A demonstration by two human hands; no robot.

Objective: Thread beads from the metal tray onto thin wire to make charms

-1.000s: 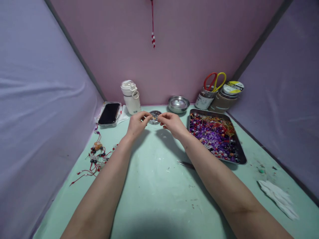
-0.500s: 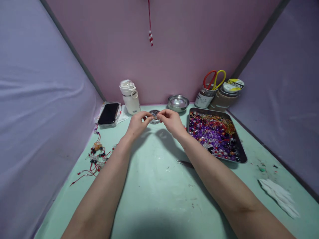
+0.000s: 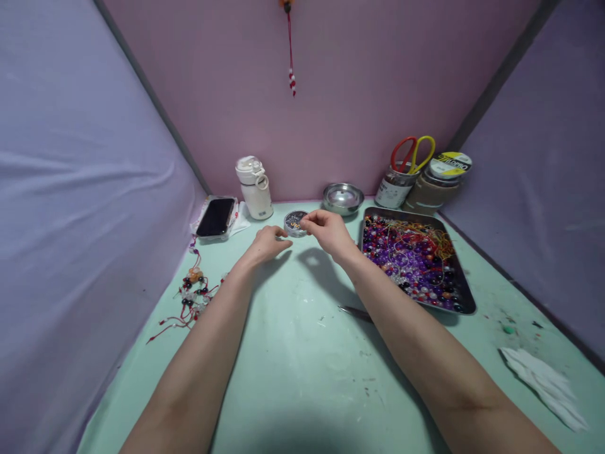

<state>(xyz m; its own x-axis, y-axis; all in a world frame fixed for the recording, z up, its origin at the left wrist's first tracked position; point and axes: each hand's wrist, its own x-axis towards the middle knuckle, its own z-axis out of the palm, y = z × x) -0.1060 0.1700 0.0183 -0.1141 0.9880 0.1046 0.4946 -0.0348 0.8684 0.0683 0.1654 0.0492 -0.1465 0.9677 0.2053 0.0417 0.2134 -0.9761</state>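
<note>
My left hand (image 3: 271, 244) is just left of a small round clear spool-like disc (image 3: 295, 224) with a dark printed label, its thumb and fingers apart and nothing between them. Over the disc's right edge, my right hand (image 3: 326, 232) has thumb and fingertips pinched together. Whatever is in that pinch is too small to make out. Part of the disc is hidden behind the right fingers.
A dark tray (image 3: 466, 296) of beads and threads lies at right. Behind stand a steel bowl (image 3: 343, 198), a jar with scissors (image 3: 394, 189) and a white bottle (image 3: 255, 192). Left are a phone (image 3: 217, 217) and beaded red cords (image 3: 191, 296). Tweezers (image 3: 354, 312) lie near my right forearm.
Both hands were pinched close together over the disc. My left hand has opened and drawn back to the lower left, while the right stays pinched there. The view has shifted slightly.
</note>
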